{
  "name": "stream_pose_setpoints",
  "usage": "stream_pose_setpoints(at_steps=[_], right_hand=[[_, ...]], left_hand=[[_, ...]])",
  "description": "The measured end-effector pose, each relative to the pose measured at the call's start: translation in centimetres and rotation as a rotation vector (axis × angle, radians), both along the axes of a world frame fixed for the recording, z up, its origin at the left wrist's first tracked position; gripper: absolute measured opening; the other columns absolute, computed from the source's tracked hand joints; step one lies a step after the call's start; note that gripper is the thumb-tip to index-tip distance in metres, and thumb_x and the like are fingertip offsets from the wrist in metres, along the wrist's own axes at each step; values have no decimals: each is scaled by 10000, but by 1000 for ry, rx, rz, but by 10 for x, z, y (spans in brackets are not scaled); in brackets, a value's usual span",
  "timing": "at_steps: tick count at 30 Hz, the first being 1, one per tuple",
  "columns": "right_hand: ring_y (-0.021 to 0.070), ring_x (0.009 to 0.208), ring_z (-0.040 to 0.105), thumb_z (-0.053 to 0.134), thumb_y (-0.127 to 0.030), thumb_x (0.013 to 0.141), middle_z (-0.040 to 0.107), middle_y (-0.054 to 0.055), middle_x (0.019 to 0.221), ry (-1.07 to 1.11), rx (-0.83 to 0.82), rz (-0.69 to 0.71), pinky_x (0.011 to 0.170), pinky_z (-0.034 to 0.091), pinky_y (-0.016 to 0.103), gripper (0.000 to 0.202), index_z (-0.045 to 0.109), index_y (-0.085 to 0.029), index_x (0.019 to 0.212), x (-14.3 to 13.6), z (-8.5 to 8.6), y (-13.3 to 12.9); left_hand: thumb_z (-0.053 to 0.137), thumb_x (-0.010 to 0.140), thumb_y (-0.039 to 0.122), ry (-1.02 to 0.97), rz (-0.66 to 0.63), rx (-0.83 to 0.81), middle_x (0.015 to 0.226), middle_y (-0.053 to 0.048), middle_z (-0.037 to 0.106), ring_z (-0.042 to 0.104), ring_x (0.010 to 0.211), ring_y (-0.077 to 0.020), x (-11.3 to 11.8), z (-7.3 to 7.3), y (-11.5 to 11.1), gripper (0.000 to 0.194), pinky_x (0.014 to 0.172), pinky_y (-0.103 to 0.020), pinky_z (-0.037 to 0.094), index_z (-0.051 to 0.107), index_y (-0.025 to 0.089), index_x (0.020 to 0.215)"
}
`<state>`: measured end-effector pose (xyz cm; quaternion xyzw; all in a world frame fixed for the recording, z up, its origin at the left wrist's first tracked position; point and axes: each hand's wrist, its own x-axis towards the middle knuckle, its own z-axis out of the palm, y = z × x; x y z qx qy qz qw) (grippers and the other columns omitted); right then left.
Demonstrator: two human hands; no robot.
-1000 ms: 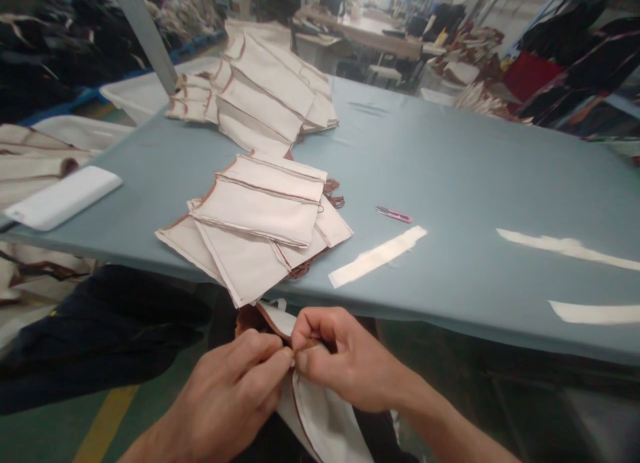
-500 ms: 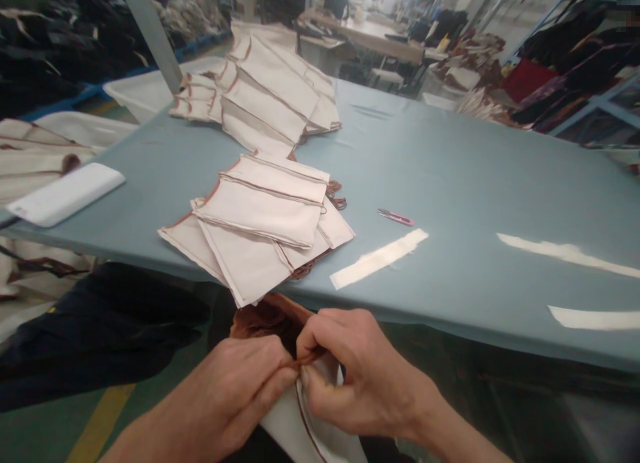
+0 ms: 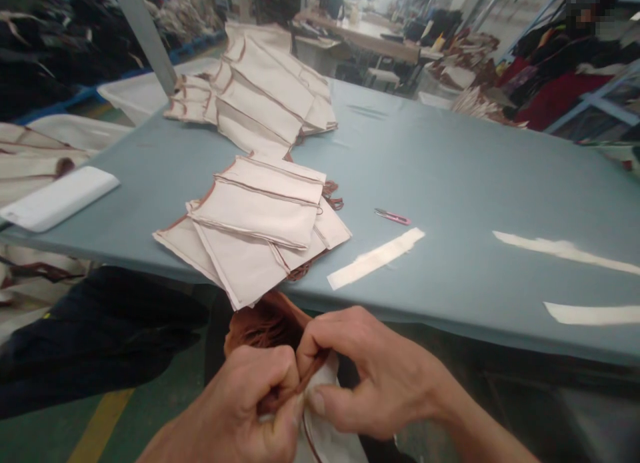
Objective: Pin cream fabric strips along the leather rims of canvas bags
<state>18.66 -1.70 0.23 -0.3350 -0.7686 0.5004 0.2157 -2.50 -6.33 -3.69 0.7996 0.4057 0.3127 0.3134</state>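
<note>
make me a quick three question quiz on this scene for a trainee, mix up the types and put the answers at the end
1. Multiple choice: where do the pink-handled snips lie?
a) on the floor
b) on the blue-grey table
c) inside a white bin

2. True or false: the left hand and the right hand both grip the same cream-and-brown cloth piece.

3. Count: how many loose cream strips can be seen on the table?

Key: 1. b; 2. true; 3. three
</note>
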Motion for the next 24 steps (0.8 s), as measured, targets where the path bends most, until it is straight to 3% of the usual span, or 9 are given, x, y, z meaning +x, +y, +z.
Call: stream_pose_setpoints(at_steps=[2,5,8,10,12,14,18,21,24], right_hand=[[116,668,552,684,-343,892,619,-29,728,-8,-86,83,672,409,231,184,645,-194,793,1,-3,4],[89,574,438,645,-512,973,503,-46,639,151,-304,195,561,346,212,416,604,-176,730,-3,-16,5],[65,517,313,667,-583,956,413,-71,588,385,-574,180,468,274,188,488,557,-175,712,-14,-30,-3],[55,501,277,690,-586,946,391,-79,572,474,-627,122,450,253,183,503,545,-173,699,-20,-35,-10],[57,509,306,702,-570,949,418,-71,579,493,-574,80,464,274,185,496,563,-168,694,-23,-36,-12],[73,549,387,704,-565,953,476,-51,607,450,-417,52,514,322,197,491,593,-164,691,-21,-33,-7],[107,647,505,646,-610,987,551,-22,673,296,-78,16,644,397,235,544,596,-172,670,-6,-25,10],[117,677,526,625,-570,1015,573,-12,706,231,-24,28,668,411,241,505,604,-174,703,5,-23,16],[118,684,535,647,-431,1009,587,-11,724,216,-48,37,670,418,236,375,625,-175,736,10,-22,14]], left_hand=[[511,910,120,-25,34,28,561,104,399,364,468,-61,-1,-6,-7,297,489,-198,297,371,226,671],[598,943,200,-57,59,-75,583,91,464,412,498,-73,-12,-7,-14,314,501,-174,351,447,228,670],[639,996,394,-163,22,-240,593,63,518,464,533,-94,-21,-2,-15,397,513,-180,393,515,225,660],[587,1028,525,-273,6,-350,579,51,521,463,531,-103,-22,0,-16,482,511,-199,390,533,219,659],[534,1040,598,-387,8,-446,576,43,528,464,525,-109,-19,1,-17,535,506,-217,382,530,215,667],[528,1035,623,-471,10,-498,582,39,533,471,518,-109,-15,0,-20,548,505,-229,372,512,214,672],[538,1048,561,-509,-18,-435,561,54,493,434,483,-99,-19,-1,-21,498,502,-235,349,507,219,687],[567,1044,507,-379,-14,-350,561,50,519,439,493,-100,-30,-1,-16,467,508,-231,348,528,217,680],[582,1032,473,-303,4,-304,549,59,494,437,492,-97,-39,-3,-16,462,501,-219,358,495,217,656]])
